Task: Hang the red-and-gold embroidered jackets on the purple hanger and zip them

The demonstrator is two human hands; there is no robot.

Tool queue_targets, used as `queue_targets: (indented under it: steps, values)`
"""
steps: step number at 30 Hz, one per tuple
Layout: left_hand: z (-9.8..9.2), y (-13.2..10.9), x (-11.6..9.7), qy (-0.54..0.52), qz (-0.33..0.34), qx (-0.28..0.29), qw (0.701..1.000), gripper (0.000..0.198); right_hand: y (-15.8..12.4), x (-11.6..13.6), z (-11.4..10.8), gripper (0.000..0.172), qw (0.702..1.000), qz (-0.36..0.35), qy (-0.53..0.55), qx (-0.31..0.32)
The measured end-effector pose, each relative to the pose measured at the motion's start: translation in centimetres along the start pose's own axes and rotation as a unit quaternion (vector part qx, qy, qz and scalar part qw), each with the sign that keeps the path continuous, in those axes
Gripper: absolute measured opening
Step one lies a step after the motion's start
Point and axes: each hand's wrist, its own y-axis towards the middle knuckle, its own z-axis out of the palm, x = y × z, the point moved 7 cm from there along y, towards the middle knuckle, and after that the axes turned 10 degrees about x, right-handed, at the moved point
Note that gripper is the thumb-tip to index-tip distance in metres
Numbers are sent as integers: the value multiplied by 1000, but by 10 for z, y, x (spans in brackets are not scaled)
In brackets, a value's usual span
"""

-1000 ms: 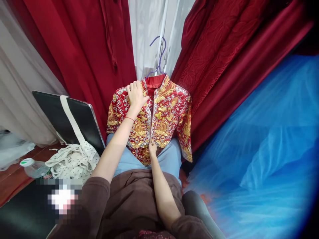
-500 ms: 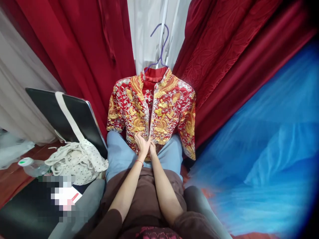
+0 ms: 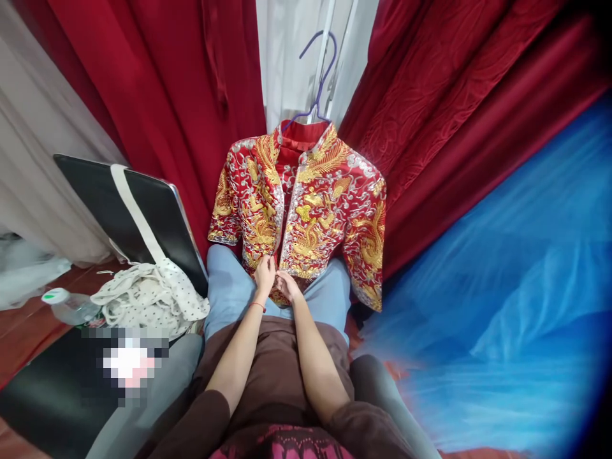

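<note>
A red jacket (image 3: pixel 315 204) thick with gold and silver embroidery hangs on a purple hanger (image 3: pixel 319 83) in front of me, its hem resting on my lap in blue jeans. My left hand (image 3: pixel 264 275) pinches the left front edge of the jacket near the hem. Right beside it, my right hand (image 3: pixel 285 285) is closed on the right front edge at the hem. The two hands almost touch at the jacket's front opening.
Red curtains (image 3: pixel 157 95) hang behind, with a white one (image 3: pixel 296 57) between them. To my left stand a black chair back (image 3: pixel 138 210), a spotted cloth bag (image 3: pixel 148 299) and a plastic bottle (image 3: pixel 67 307). Blue tulle (image 3: pixel 502 287) fills the right side.
My left hand came down from the jacket's shoulder to the hem and joined my right hand there. The view shifted slightly to the left.
</note>
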Motion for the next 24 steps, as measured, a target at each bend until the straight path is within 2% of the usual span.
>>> queue_targets:
  steps: [3, 5, 9, 13, 16, 18, 21, 24]
  values:
    - [-17, 4, 8, 14, -54, -41, 998, 27, 3, 3, -6, 30, 999, -26, -1, -23]
    - [-21, 9, 4, 14, -45, -23, 999, 25, 4, 2, -7, 32, 999, -28, 0, -23]
    - [-6, 14, -12, 28, 11, 74, 997, 31, 1, -2, -3, 35, 1000, -8, -6, -1]
    - [2, 11, -11, 51, 14, 72, 996, 30, -2, 5, 0, 37, 999, -15, -38, -15]
    - [1, 10, -4, 51, 9, 77, 996, 30, -3, 15, -1, 36, 995, -37, -72, -56]
    - [-10, 12, 5, 34, -24, 55, 998, 30, -7, 23, -4, 34, 989, -58, -96, -101]
    - [-36, 15, 23, -9, -75, -16, 997, 31, -19, 37, -10, 33, 969, -93, -137, -184]
    - [-46, 17, 32, -45, -81, -13, 996, 24, -33, 57, -6, 37, 947, -117, -191, -231]
